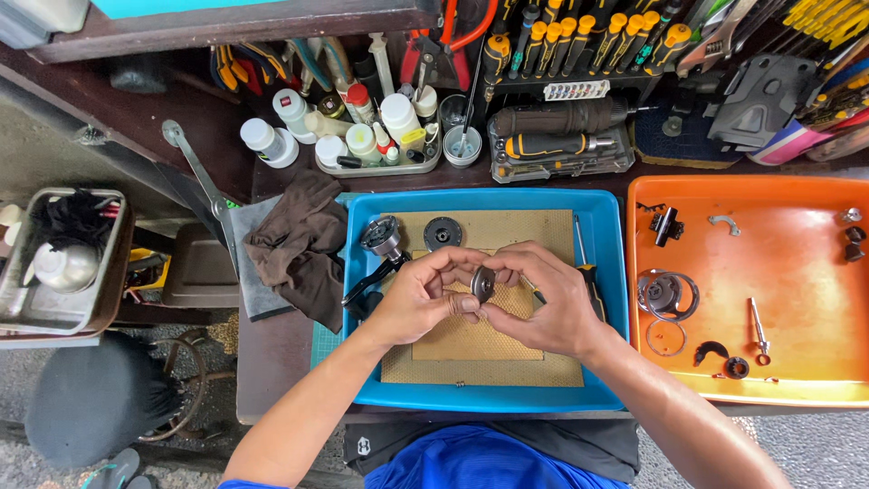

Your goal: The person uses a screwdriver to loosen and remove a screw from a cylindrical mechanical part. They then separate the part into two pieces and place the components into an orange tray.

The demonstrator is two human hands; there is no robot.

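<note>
We hold a small round metal part [482,283] between both hands over the middle of the blue tray [605,272], above its tan mat [489,340]; the left hand [418,297] pinches the part's left edge, thumb and fingers pressed together on it, while the right hand [543,294] closes its fingertips on the right edge and curls over the top. To do this well, we judge, we should keep the disc low over the mat so a slip drops it into the tray; we should grip by the rim, not the faces; we should turn it slowly, one hand steadying. A geared assembly [382,237] and a dark disc [443,233] lie at the tray's far side, near; a screwdriver [587,272] lies just right of our hands; the orange tray [815,272] with loose rings and clips sits well apart.
</note>
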